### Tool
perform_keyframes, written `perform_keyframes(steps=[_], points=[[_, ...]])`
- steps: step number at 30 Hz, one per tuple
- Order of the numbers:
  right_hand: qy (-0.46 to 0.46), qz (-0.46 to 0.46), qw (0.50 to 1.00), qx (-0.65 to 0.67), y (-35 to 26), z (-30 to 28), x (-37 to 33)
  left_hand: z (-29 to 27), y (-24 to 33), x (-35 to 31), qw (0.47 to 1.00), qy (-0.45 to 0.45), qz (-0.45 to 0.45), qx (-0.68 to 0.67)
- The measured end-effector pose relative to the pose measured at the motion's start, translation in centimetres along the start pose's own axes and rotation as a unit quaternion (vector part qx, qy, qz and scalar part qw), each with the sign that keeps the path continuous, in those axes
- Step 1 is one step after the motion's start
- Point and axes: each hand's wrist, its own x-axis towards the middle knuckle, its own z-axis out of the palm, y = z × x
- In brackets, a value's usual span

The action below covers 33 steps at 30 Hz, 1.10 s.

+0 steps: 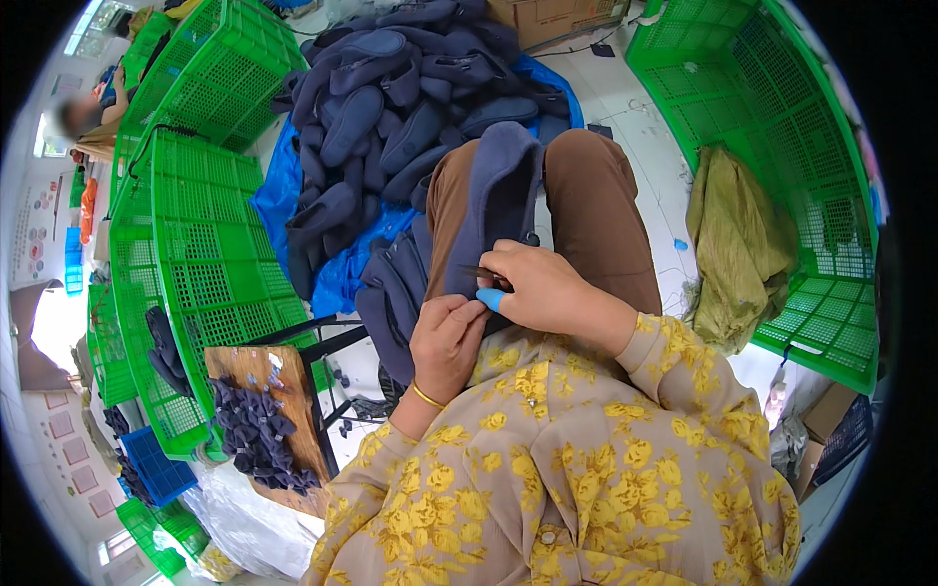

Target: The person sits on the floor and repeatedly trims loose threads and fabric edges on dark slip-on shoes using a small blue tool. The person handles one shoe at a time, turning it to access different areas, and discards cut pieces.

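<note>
Navy shoe upper (493,200) on lap, long axis running away from body. Left hand (447,342) pinches its near edge; right hand (537,288), closed on blue-handled snips (489,291), works alongside.

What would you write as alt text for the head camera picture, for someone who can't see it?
A seated person's right hand holds a small blue-handled tool against a navy fabric piece on their lap, while the left hand pinches the fabric. A pile of navy pieces lies ahead on a blue sheet, with green crates around.
</note>
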Motion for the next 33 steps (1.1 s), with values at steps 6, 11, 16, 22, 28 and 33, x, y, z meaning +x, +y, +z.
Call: perform_keyframes(steps=[6, 11, 16, 22, 28, 33], points=[[0.061, -0.112, 0.992, -0.008, 1.2, 0.9, -0.9, 0.2, -0.2, 0.0, 0.999, -0.006, -0.037, -0.038], [0.169, -0.149, 0.973, 0.044, 0.8, 3.1, 0.8, 0.2, -0.9, 0.4, 1.0, -0.018, -0.002, -0.015], [0.16, -0.134, 0.977, 0.037, 1.4, 2.6, 0.1, 0.3, -0.6, 0.2, 0.998, -0.018, -0.044, -0.033], [0.189, -0.171, 0.967, 0.028, 1.1, 2.6, 0.1, 0.5, -1.1, 0.2, 0.998, -0.027, -0.027, -0.041], [0.257, -0.095, 0.947, 0.166, -0.4, -0.2, 1.7, 0.5, -0.6, 0.3, 0.998, -0.02, -0.037, -0.037], [0.105, -0.055, 0.993, 0.008, 0.8, 1.3, -0.5, 0.4, -0.7, 0.0, 0.999, -0.018, -0.029, -0.011]])
